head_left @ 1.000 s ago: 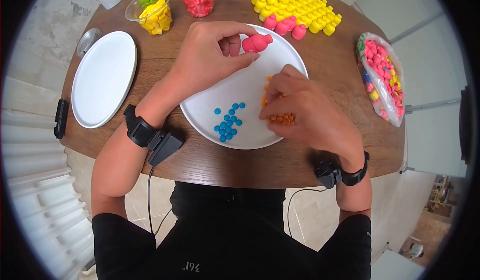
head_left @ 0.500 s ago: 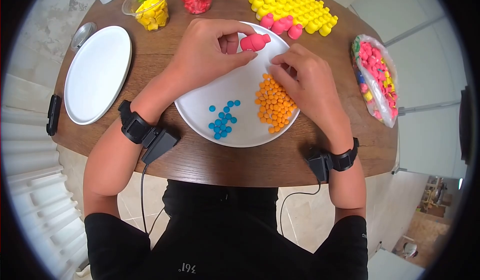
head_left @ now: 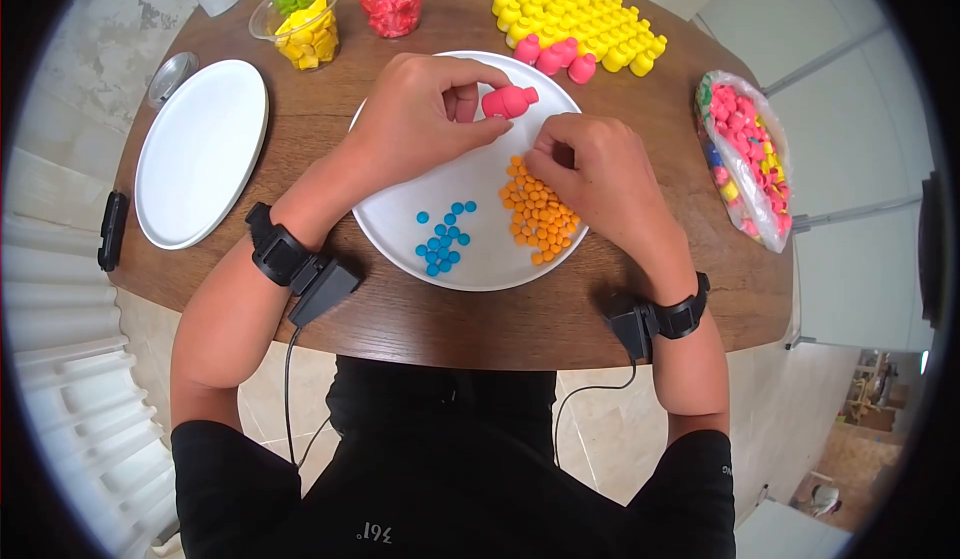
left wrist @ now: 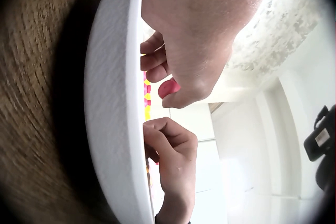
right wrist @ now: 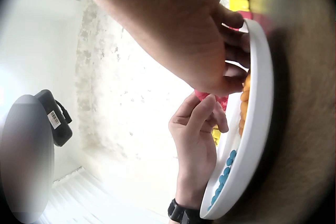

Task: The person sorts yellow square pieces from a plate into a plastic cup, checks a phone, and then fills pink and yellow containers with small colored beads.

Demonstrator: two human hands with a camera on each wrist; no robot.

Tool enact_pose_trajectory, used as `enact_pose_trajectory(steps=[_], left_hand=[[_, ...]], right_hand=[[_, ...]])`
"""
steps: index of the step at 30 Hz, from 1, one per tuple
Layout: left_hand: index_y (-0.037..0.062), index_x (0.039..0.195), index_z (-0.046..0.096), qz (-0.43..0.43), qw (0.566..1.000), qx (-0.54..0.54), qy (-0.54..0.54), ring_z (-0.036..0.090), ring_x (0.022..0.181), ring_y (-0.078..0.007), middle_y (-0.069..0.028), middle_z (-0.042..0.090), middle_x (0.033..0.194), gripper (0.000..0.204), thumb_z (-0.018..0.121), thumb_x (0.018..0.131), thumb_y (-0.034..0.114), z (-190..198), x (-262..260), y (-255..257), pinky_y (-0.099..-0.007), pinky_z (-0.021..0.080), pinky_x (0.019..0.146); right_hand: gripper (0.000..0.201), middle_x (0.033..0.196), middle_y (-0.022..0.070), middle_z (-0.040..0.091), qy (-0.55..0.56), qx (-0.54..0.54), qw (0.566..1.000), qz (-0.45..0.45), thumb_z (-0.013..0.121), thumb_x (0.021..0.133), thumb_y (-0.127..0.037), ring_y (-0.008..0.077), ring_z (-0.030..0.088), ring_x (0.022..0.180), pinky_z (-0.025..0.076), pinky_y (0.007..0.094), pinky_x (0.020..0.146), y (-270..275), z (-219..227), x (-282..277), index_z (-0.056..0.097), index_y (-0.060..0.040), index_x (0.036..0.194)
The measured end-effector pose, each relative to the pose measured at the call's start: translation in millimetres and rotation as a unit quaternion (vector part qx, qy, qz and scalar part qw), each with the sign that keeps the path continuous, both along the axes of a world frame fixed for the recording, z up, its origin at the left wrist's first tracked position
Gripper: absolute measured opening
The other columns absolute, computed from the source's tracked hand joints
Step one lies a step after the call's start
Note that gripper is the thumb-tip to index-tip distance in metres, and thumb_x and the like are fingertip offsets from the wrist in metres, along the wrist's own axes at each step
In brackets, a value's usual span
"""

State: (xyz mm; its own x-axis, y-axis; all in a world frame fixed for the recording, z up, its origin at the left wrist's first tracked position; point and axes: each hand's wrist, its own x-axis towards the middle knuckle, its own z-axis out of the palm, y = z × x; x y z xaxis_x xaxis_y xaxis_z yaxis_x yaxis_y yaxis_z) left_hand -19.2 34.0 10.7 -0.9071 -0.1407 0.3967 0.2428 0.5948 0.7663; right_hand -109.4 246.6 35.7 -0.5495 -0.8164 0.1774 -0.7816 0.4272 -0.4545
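My left hand (head_left: 420, 109) holds a small pink bottle (head_left: 508, 102) between thumb and fingers above the far part of a white plate (head_left: 455, 259). The bottle lies nearly sideways, its narrow neck towards the right. My right hand (head_left: 605, 169) is bent down at the plate's right side, fingertips at the far end of a pile of small round orange candies (head_left: 540, 209). In the right wrist view its thumb reaches the orange candies (right wrist: 244, 98); I cannot tell whether it pinches one. Loose blue candies (head_left: 440, 244) lie on the plate's near left part.
A second white plate (head_left: 200, 154) sits at the left. Clear cups hold yellow pieces (head_left: 308, 39) and red pieces (head_left: 392, 14) at the back. Rows of yellow bottles (head_left: 575, 19), fronted by several pink bottles (head_left: 550, 56), stand behind. A plastic bag (head_left: 745, 159) of colourful pieces lies right.
My right hand has drawn back from over the orange candies towards the plate's far right, then come in again at the pile's far end. My left hand keeps holding the pink bottle.
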Motion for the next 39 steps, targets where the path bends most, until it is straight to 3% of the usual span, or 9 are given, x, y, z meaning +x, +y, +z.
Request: enact_pose_trajectory(steps=[13,16,19,23,25,28,33,36,39], left_hand=[[0.0068,0.110,0.080,-0.022,0.995,-0.060,0.080,0.059,0.060,-0.0085,-0.0036,0.065,0.069,0.033,0.087,0.077,0.011,-9.9,-7.8,1.8,-0.0268,0.048,0.056],[0.0049,0.098,0.079,-0.077,0.985,-0.025,0.152,0.069,0.070,-0.0379,-0.0189,0.073,0.081,0.031,0.080,0.078,0.028,-29.1,-21.8,7.6,-0.0439,0.056,0.070],[0.0036,0.088,0.080,-0.067,0.991,0.043,0.112,0.072,0.074,-0.0383,-0.0212,0.073,0.080,0.041,0.088,0.066,0.037,-22.3,-23.7,12.8,-0.0443,0.057,0.068],[0.0119,0.072,0.077,-0.018,0.965,-0.085,0.247,0.068,0.064,-0.0385,-0.0138,0.067,0.065,0.020,0.077,0.065,0.030,-31.5,-42.1,12.5,-0.0474,0.052,0.057],[0.0133,0.064,0.073,-0.012,0.968,-0.072,0.240,0.067,0.059,-0.0370,-0.0114,0.065,0.060,0.024,0.076,0.066,0.037,-32.2,-48.9,18.7,-0.0487,0.050,0.054],[0.0137,0.071,0.077,-0.004,0.957,-0.142,0.253,0.070,0.065,-0.0356,-0.0128,0.071,0.067,0.032,0.077,0.070,0.046,-42.1,-86.5,26.7,-0.0488,0.052,0.057],[0.0095,0.068,0.075,0.006,0.953,-0.160,0.259,0.070,0.064,-0.0361,-0.0157,0.069,0.066,0.031,0.075,0.067,0.041,-35.0,-74.8,33.0,-0.0485,0.051,0.057],[0.0022,0.064,0.068,-0.032,0.956,-0.109,0.269,0.066,0.060,-0.0391,-0.0175,0.063,0.060,0.039,0.073,0.064,0.040,-30.9,-52.0,32.0,-0.0491,0.050,0.056],[-0.0022,0.076,0.068,-0.107,0.966,0.016,0.234,0.067,0.065,-0.0397,-0.0227,0.065,0.069,0.025,0.073,0.067,0.021,-5.8,-1.4,18.2,-0.0465,0.051,0.058]], right_hand=[[0.015,0.086,0.0170,0.068,-0.005,-0.051,0.998,0.046,0.076,0.087,-0.013,0.0342,0.069,0.078,0.053,0.0432,0.071,1.7,-10.7,-5.0,0.072,0.0002,0.091],[0.010,0.084,0.0144,0.065,-0.037,-0.019,0.999,0.024,0.073,0.086,-0.005,0.0267,0.064,0.074,0.051,0.0361,0.070,19.0,-13.1,-5.5,0.070,0.0011,0.094],[0.008,0.089,0.0045,0.060,-0.188,-0.098,0.977,-0.007,0.063,0.099,-0.003,0.0137,0.057,0.084,0.046,0.0291,0.077,25.4,-36.3,-34.4,0.066,0.0041,0.101],[0.027,0.110,0.0047,0.066,-0.117,-0.180,0.976,-0.049,0.069,0.101,-0.020,0.0115,0.059,0.097,0.047,0.0277,0.084,27.6,-21.8,-52.6,0.066,-0.0018,0.121],[0.034,0.124,0.0174,0.072,-0.096,-0.232,0.968,-0.009,0.065,0.104,-0.017,0.0299,0.068,0.113,0.055,0.0383,0.098,12.3,10.1,3.1,0.068,-0.0024,0.134],[0.026,0.114,0.0202,0.073,-0.126,-0.288,0.949,-0.024,0.067,0.103,-0.014,0.0281,0.069,0.097,0.056,0.0369,0.088,-3.6,21.0,28.5,0.071,0.0106,0.113],[0.024,0.103,0.0176,0.076,-0.037,-0.227,0.971,-0.066,0.070,0.101,-0.013,0.0241,0.069,0.087,0.057,0.0324,0.077,14.2,-0.4,-4.7,0.071,0.0096,0.110],[0.021,0.100,0.0168,0.078,-0.141,-0.248,0.956,-0.064,0.069,0.102,-0.014,0.0204,0.067,0.078,0.054,0.0308,0.068,6.7,-0.5,4.4,0.073,0.0058,0.111],[0.027,0.113,0.0035,0.068,-0.268,-0.240,0.925,-0.127,0.074,0.096,-0.019,0.0143,0.066,0.104,0.053,0.0270,0.087,27.3,-25.1,-29.4,0.069,-0.0064,0.119]])
